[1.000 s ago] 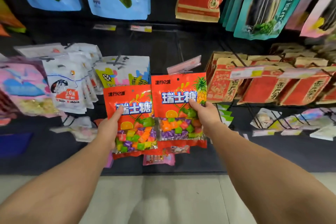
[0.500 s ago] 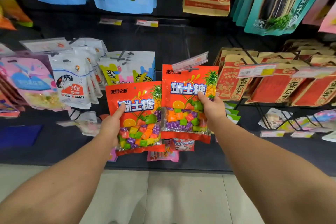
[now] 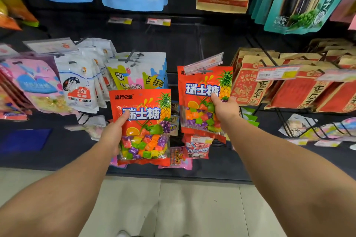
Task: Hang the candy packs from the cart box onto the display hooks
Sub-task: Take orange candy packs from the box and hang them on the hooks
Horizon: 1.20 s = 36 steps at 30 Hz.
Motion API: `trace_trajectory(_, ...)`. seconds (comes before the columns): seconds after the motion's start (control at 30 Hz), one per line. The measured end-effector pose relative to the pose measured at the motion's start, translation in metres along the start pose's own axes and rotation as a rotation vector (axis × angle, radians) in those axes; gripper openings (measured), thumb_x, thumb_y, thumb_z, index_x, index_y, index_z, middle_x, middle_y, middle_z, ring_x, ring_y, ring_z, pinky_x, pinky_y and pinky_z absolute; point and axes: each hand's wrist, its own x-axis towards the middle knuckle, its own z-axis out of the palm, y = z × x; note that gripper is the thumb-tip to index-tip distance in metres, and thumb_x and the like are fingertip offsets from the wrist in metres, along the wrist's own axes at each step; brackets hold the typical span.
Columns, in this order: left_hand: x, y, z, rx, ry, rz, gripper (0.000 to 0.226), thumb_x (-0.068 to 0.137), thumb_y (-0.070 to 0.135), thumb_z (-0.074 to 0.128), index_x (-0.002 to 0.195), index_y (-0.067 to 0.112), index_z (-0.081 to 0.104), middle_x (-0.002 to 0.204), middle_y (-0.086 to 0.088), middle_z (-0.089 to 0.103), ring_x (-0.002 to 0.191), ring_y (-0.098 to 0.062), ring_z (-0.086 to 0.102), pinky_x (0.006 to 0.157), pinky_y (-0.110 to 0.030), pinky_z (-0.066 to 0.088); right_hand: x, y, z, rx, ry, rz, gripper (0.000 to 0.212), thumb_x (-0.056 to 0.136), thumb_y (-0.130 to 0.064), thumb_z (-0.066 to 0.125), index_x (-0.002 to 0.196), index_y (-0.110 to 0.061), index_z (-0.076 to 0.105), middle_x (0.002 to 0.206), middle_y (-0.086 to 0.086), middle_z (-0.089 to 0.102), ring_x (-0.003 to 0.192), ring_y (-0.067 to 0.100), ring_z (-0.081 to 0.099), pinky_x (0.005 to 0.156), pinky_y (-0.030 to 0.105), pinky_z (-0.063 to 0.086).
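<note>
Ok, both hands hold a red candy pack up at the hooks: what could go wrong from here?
1. The right hand grips its red candy pack low, and the clear price-tag holder covers the pack's top edge, so the hook may miss the hang hole.
2. The left hand grips the second pack, so no hand is free to steady the hook or lift the tag.
</note>
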Motion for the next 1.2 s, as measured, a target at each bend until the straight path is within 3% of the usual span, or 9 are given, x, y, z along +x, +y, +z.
trace_trajectory(0.17,-0.008,0.003,0.030,0.052,-0.096,-0.002,0.047,0.085,0.053,0.071,0.118,0.019,0.066,0.097,-0.005,0.080,0.086,-0.025,0.077,0.071,-0.037,0.057,0.002,-0.009,0.001,-0.115,0.029,0.025,0.073,0.099,-0.045,0.051,0.154,-0.007,0.021,0.152,0.014,0.040,0.125,0.029,0.048,0.096,0.037,0.040)
trace_trajectory(0.33,-0.013,0.006,0.082,0.072,-0.187,-0.001,0.051,0.081,0.052,0.076,0.120,0.020,0.067,0.099,-0.005,0.079,0.090,-0.025,0.077,0.080,-0.041,0.059,0.001,-0.002,-0.008,0.011,0.152,0.101,0.058,0.098,-0.039,0.054,0.142,-0.005,0.039,0.131,0.015,0.056,0.115,0.033,0.057,0.093,0.040,0.046)
trace_trajectory(0.43,-0.014,0.008,0.110,0.079,-0.202,0.006,0.046,0.081,0.052,0.077,0.116,0.023,0.068,0.095,-0.002,0.079,0.087,-0.022,0.076,0.074,-0.037,0.059,-0.010,-0.001,-0.011,0.204,-0.128,0.162,0.052,0.098,-0.052,0.049,0.127,-0.010,0.058,0.090,0.001,0.066,0.078,0.016,0.062,0.067,0.029,0.048)
trace_trajectory(0.53,-0.017,0.014,0.135,0.078,-0.200,0.004,0.066,0.072,0.060,0.081,0.124,0.024,0.065,0.105,-0.002,0.078,0.097,-0.026,0.074,0.090,-0.047,0.058,-0.014,-0.004,-0.010,0.212,-0.292,0.178,0.064,0.082,-0.069,0.060,0.124,-0.022,0.061,0.116,0.001,0.071,0.103,0.021,0.068,0.090,0.040,0.054)
trace_trajectory(0.63,-0.018,0.019,0.153,0.090,-0.205,-0.034,0.068,0.066,0.065,0.081,0.117,0.024,0.066,0.103,-0.003,0.078,0.097,-0.026,0.074,0.091,-0.047,0.057,-0.012,-0.009,-0.009,0.193,-0.157,0.081,0.079,0.081,-0.054,0.073,0.142,-0.010,0.045,0.127,0.006,0.062,0.115,0.027,0.060,0.104,0.051,0.047)
trace_trajectory(0.7,-0.020,0.023,0.162,0.102,-0.202,-0.063,0.055,0.076,0.061,0.078,0.112,0.022,0.065,0.094,-0.003,0.079,0.088,-0.024,0.075,0.078,-0.041,0.060,-0.009,-0.014,-0.011,0.137,-0.096,0.050,0.084,0.082,-0.052,0.073,0.145,-0.005,0.042,0.135,0.010,0.057,0.121,0.030,0.057,0.105,0.052,0.046)
trace_trajectory(0.9,-0.020,0.025,0.171,0.152,-0.257,-0.163,0.072,0.068,0.070,0.077,0.118,0.021,0.066,0.094,-0.006,0.080,0.087,-0.029,0.077,0.090,-0.052,0.059,-0.005,-0.018,-0.015,0.108,-0.046,0.045,0.085,0.086,-0.048,0.071,0.152,-0.008,0.033,0.147,0.010,0.047,0.131,0.033,0.050,0.106,0.052,0.046)
trace_trajectory(1.07,-0.019,0.029,0.174,0.171,-0.233,-0.140,0.059,0.079,0.064,0.073,0.115,0.019,0.066,0.094,-0.006,0.079,0.088,-0.027,0.076,0.089,-0.050,0.059,0.007,-0.008,-0.012,0.122,-0.056,0.014,0.111,0.054,-0.072,0.072,0.143,-0.011,0.046,0.139,0.010,0.057,0.125,0.034,0.056,0.101,0.054,0.050)
trace_trajectory(1.2,-0.019,0.030,0.176,0.232,-0.145,-0.123,0.072,0.081,0.067,0.069,0.129,0.014,0.059,0.116,-0.006,0.073,0.103,-0.027,0.070,0.088,-0.041,0.055,0.005,-0.011,-0.011,0.026,-0.023,0.040,0.074,0.092,-0.046,0.064,0.149,-0.007,0.036,0.135,0.005,0.053,0.116,0.024,0.054,0.094,0.034,0.047)
